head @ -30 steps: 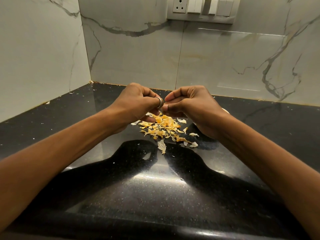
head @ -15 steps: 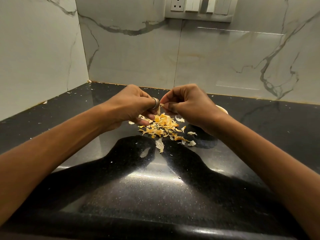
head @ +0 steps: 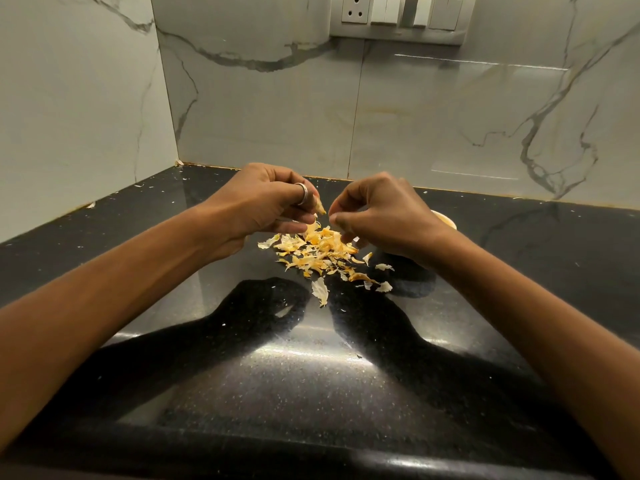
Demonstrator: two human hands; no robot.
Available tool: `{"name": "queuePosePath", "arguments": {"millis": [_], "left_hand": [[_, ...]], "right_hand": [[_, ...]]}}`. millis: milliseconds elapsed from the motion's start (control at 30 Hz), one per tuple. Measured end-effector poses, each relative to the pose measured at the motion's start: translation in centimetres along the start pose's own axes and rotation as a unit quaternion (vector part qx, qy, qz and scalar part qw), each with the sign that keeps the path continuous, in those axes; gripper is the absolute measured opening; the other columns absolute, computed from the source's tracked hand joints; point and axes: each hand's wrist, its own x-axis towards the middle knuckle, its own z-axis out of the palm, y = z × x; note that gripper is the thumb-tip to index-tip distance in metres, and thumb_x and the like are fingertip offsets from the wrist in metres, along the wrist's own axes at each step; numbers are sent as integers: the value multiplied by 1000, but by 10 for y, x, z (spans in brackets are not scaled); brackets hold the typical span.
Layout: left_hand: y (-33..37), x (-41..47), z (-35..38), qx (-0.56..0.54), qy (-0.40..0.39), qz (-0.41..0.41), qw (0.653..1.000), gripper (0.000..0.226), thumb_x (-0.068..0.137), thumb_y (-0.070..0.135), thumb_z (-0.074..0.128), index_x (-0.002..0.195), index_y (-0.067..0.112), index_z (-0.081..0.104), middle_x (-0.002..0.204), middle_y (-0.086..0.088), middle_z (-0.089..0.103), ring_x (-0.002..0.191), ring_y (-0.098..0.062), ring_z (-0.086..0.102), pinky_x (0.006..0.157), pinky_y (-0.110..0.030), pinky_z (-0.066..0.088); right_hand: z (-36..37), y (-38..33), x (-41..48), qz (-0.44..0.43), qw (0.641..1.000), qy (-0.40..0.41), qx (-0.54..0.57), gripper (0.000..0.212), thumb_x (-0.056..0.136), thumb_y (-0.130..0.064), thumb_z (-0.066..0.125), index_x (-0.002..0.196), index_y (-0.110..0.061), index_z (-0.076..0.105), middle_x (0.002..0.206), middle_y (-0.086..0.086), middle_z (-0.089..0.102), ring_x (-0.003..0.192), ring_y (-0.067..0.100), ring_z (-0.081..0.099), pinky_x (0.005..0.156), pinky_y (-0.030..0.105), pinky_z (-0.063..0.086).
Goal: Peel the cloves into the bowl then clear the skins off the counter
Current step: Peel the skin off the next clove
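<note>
My left hand (head: 263, 202) is curled tight, and between its thumb and forefinger I pinch a clove (head: 320, 208). Only the clove's pointed, yellowish tip pokes out past my fingertips, just below the silver ring (head: 302, 194) on that hand. My right hand (head: 384, 216) hovers just beside it, apart from the clove tip, with the fingers bent inward and the thumb drawn up against the forefinger. I cannot tell whether a scrap of skin is caught in that pinch or whether it holds nothing, because the fingertips are in shadow. Directly under both hands lie the skins (head: 318, 251), a loose heap of pale and orange flakes. It is thickest beneath the gap between my hands and thins out toward me, where a few white pieces lie apart from the heap. The bowl (head: 445, 220) sits behind my right wrist. Only a slice of its light rim peeks out past the back of that hand, so I cannot see what is in it. All of this rests on the black speckled counter (head: 242, 375), which carries tiny crumbs of skin out to my left. Beyond my knuckles rises the marble wall (head: 263, 112), and the switch panel (head: 401, 15) sits high above my hands.
</note>
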Motion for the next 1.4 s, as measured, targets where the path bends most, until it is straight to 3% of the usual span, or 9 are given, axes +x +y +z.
{"name": "queuePosePath", "arguments": {"millis": [167, 300, 467, 600, 800, 1033, 1267, 1400], "left_hand": [[1, -1, 2, -34, 14, 27, 999, 8, 90, 4, 67, 98, 5, 70, 89, -13, 76, 80, -19, 75, 66, -24, 62], [1, -1, 2, -33, 5, 34, 999, 9, 90, 3, 68, 98, 5, 69, 92, -15, 76, 84, -21, 75, 69, -26, 62], [-3, -3, 3, 49, -27, 41, 998, 9, 93, 1, 64, 102, 0, 68, 95, -18, 74, 87, -23, 75, 72, -30, 63], [-2, -4, 5, 78, -40, 47, 995, 12, 90, 12, 71, 100, 6, 72, 89, -11, 76, 85, -19, 75, 68, -29, 63], [-3, -4, 4, 87, -45, 40, 994, 13, 90, 10, 69, 101, 4, 72, 87, -13, 76, 82, -19, 75, 67, -26, 62], [-4, -1, 3, 82, -34, 44, 995, 10, 91, 4, 67, 101, 2, 71, 87, -17, 74, 77, -19, 74, 68, -24, 61], [-7, -1, 5, 106, -39, 69, 991, 11, 90, 7, 69, 101, 5, 72, 83, -7, 75, 79, -15, 74, 69, -28, 62], [-7, -2, 5, 121, -44, 81, 988, 14, 87, 9, 71, 100, 6, 75, 81, -7, 75, 75, -13, 73, 69, -28, 62]], "right_hand": [[-6, -5, 0, 89, 953, -36, 288, 11, 95, -4, 64, 104, -1, 70, 95, 18, 74, 79, 20, 73, 64, 23, 57], [-6, -4, 2, 104, 928, -20, 358, 15, 92, 3, 63, 106, 3, 69, 95, 18, 73, 78, 18, 71, 69, 23, 60], [-7, -1, 2, 90, 941, 11, 325, 12, 93, 7, 61, 99, 2, 70, 92, 16, 72, 73, 14, 69, 67, 20, 59], [-5, -1, 1, 61, 964, 18, 257, 11, 91, 4, 65, 98, -3, 71, 94, 17, 73, 77, 17, 69, 64, 19, 56], [-2, 3, 3, 56, 960, 11, 275, 12, 90, 4, 66, 100, -2, 69, 97, 20, 72, 87, 26, 72, 79, 30, 62], [3, 5, 5, 46, 974, 26, 220, 6, 93, -6, 68, 91, -5, 73, 88, 16, 74, 85, 28, 74, 77, 33, 62], [3, 4, 4, 31, 983, 26, 182, 13, 95, -6, 63, 88, -2, 73, 86, 17, 74, 84, 32, 73, 75, 36, 63], [2, 4, 4, 20, 985, 18, 172, 13, 95, -7, 63, 89, 0, 73, 86, 18, 74, 78, 27, 73, 70, 30, 62]]}}
